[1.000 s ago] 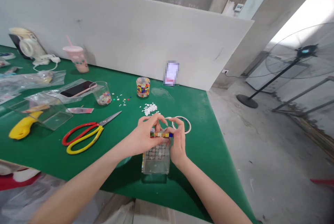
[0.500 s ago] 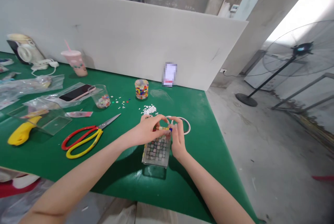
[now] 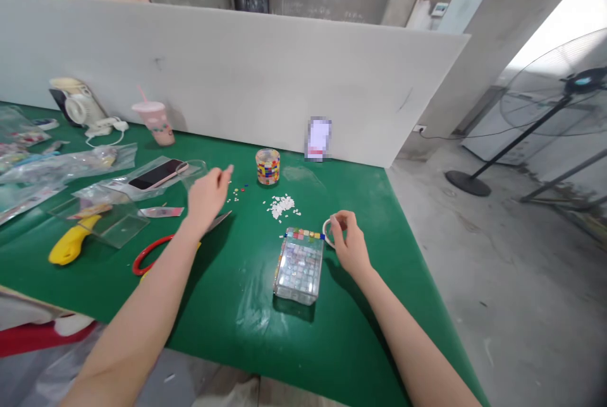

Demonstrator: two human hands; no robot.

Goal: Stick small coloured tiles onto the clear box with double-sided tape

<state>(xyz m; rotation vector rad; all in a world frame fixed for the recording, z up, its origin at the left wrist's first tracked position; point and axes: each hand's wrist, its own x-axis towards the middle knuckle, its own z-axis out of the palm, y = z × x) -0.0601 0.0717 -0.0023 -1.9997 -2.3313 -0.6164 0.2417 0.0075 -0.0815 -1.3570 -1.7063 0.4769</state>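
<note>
A clear plastic box [image 3: 300,268] lies on the table between my hands, touched by neither. Pale square mosaic tiles cover its top face, and coloured tiles run along its far edge, ending in a blue one. My left hand [image 3: 207,197] is raised near the clear cup [image 3: 190,170], its fingers bent and the tips close together; anything in them is too small to see. To the right of the box, my right hand [image 3: 351,242] has thumb and fingers pinched in front of a white ring [image 3: 326,230], which it partly hides. I cannot tell whether it grips the ring.
White tile pieces [image 3: 283,206] lie scattered behind the box, with a mosaic-covered jar [image 3: 268,168] beyond. Red-and-yellow scissors [image 3: 150,254] lie under my left forearm. Further left are a yellow-handled tool [image 3: 71,244], a phone [image 3: 158,174] and a pink tumbler [image 3: 158,124].
Both hands have come off the box, which now rests on the table. My left hand has moved left toward the cup; my right has shifted right, over the ring. The view has shifted slightly.
</note>
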